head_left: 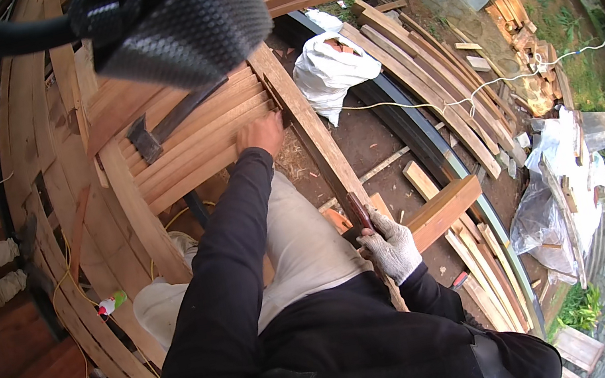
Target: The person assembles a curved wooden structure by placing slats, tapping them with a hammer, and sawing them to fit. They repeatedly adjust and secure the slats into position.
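My bare left hand (260, 133) is closed at the right end of a row of wooden slats (189, 140), beside a long wooden rail (328, 152). Its fingertips are partly hidden, so what they hold cannot be made out. A grey-white work glove covers my right hand (391, 246), which is closed round a dark reddish-brown wooden handle (359, 211) lying along the lower part of that rail. The far end of this tool is not clear. On top of the slats rests a hatchet-like tool (144, 140) with a dark head.
A short beam (444, 212) juts out right of my gloved hand. Beyond the rail stands a white sack (335, 74). Stacked planks (429, 78) and a thin white cord (494, 84) lie farther right. A red-and-white bottle (111, 304) is on the left boards.
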Tool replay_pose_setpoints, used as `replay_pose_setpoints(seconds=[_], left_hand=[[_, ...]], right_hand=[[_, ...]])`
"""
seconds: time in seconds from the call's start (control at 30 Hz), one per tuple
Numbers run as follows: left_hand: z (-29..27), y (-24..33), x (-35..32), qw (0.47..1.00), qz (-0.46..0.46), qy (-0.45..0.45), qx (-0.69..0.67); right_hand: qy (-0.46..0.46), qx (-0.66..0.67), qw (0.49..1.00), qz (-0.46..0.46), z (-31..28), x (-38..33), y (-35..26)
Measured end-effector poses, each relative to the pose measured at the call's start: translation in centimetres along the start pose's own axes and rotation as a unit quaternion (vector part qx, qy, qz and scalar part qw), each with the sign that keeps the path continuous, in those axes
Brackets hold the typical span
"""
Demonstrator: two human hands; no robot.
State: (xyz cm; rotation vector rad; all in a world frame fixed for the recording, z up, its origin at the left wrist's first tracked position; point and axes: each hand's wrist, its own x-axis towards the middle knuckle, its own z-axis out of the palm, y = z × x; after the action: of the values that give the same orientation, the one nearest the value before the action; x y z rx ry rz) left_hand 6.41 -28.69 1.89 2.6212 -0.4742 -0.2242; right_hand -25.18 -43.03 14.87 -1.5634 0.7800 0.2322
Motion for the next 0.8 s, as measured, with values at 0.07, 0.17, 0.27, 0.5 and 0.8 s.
replay_pose_setpoints(seconds=[0.07,0.17,0.27,0.5,0.8], left_hand=[[0.1,-0.8,0.6,1.000,-0.001,0.000,-0.002],[-1.2,0.0,0.0,0.999,0.034,-0.024,-0.023],[-1.3,-0.6,0.6,0.996,0.054,-0.067,0.022],[-1.4,-0.1,1.0,0.996,0.035,-0.080,0.015],[-0.7,-0.2,0.7,0.999,0.033,-0.027,0.014]], right_hand=[[0.006,-0.051,0.999,-0.007,1.5,1.2,-3.1],[0.017,-0.055,0.998,-0.038,1.1,1.8,-2.1],[0.013,-0.041,0.998,-0.042,1.3,1.8,-1.2],[0.030,-0.029,0.997,-0.061,1.2,1.6,0.4],[0.026,-0.083,0.995,-0.045,-1.1,-3.3,1.0]])
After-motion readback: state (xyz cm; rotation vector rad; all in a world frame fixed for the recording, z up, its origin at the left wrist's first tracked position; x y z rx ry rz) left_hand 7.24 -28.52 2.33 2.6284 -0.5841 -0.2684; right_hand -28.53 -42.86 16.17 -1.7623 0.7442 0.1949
